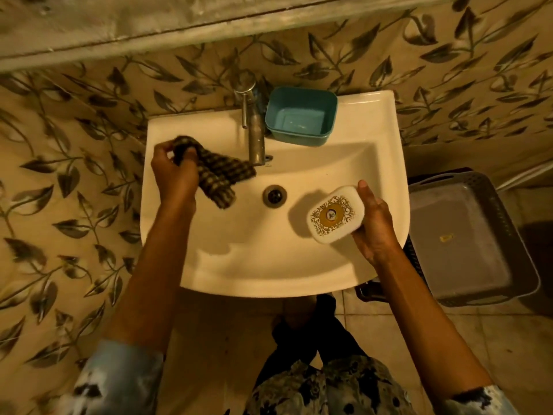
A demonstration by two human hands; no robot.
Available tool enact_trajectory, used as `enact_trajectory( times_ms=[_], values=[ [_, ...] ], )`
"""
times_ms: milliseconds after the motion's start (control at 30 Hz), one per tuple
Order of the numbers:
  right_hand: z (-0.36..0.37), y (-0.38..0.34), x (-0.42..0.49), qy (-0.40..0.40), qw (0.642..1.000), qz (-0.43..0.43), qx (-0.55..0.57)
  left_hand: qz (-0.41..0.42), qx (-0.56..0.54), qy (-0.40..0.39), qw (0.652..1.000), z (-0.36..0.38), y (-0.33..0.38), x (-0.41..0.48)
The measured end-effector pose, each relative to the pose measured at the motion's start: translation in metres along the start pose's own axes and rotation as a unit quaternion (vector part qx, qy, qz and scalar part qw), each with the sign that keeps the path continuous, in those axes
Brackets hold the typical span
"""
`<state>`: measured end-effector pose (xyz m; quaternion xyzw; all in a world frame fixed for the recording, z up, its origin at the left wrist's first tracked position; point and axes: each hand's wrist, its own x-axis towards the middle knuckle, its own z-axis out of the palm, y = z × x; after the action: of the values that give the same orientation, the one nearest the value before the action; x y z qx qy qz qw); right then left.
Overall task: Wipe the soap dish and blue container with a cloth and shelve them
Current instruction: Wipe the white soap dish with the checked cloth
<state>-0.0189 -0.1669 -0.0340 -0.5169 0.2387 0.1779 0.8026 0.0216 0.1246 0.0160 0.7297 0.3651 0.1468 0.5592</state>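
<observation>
Over the white sink's (209,265) left side, the left hand (175,172) clutches a bunched checked cloth (214,172), whose loose end trails down into the basin toward the drain (274,195). Behind it the tap (256,136) stands at the back edge, and just beside that the blue container (300,115) sits empty on the sink's ledge. To the right, the right hand (375,226) grips the white soap dish (335,215) above the basin, gold pattern facing up. A grey basket (466,235) stands on the floor beyond the sink.
</observation>
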Motion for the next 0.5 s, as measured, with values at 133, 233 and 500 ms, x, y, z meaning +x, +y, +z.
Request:
enact_trajectory(
  times_ms=[133,233,500],
  values=[
    [0.003,-0.002,-0.001,-0.003,1.0,-0.004,-0.006,-0.094,-0.153,-0.038,0.983,0.026,0.023,0.049],
    [0.003,-0.003,-0.003,-0.027,1.0,-0.006,-0.006,-0.136,-0.181,-0.084,0.97,0.044,0.021,0.09],
    [0.013,-0.021,-0.007,-0.113,0.992,-0.045,-0.017,-0.145,-0.023,-0.191,0.971,0.042,0.001,0.093]
  ],
)
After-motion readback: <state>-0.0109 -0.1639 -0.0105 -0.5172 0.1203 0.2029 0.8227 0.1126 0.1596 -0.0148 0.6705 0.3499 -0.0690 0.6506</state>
